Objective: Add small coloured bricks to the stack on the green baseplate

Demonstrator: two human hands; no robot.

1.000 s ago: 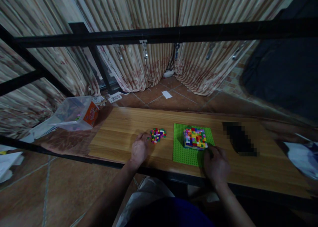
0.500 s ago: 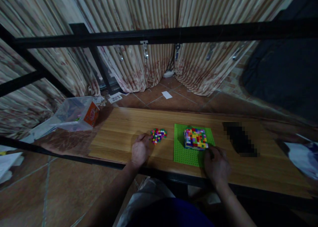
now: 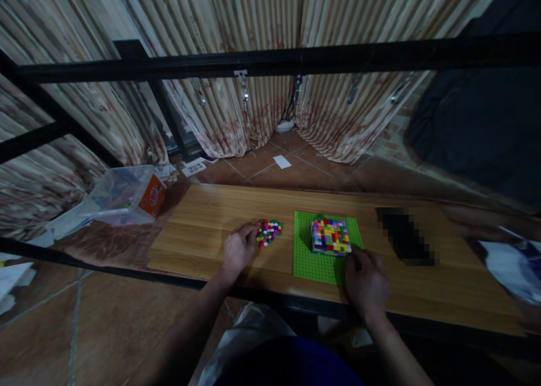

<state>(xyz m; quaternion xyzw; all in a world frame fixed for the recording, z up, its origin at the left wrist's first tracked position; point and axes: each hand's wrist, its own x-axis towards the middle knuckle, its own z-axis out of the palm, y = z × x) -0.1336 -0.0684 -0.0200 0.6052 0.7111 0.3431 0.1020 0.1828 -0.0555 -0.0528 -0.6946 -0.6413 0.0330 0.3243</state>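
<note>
A loose pile of small colourful toy bricks [image 3: 269, 232] lies on the wooden board. At its left edge is my left hand [image 3: 240, 247], fingers bent and closed, the tips touching the nearest bricks. Whatever is between them is too small to make out. To the right, a block built of multicoloured bricks [image 3: 330, 236] sits on a green studded baseplate [image 3: 303, 265]. My right hand [image 3: 367, 278] rests over the plate's lower right corner, its fingers curled and closed beside the block's near right corner. Anything inside those fingers is hidden.
A wooden tabletop [image 3: 203, 217] with a dark edge holds all this. Right of the baseplate lies a pixelated dark object [image 3: 404, 236]. A clear plastic box [image 3: 122, 194] with an orange label stands at the left. A black bar [image 3: 253, 62] crosses before the curtains.
My left hand's fingers have moved slightly up and in against the pile's left edge. The right hand stays by the block's corner. The whole view has shifted slightly.
</note>
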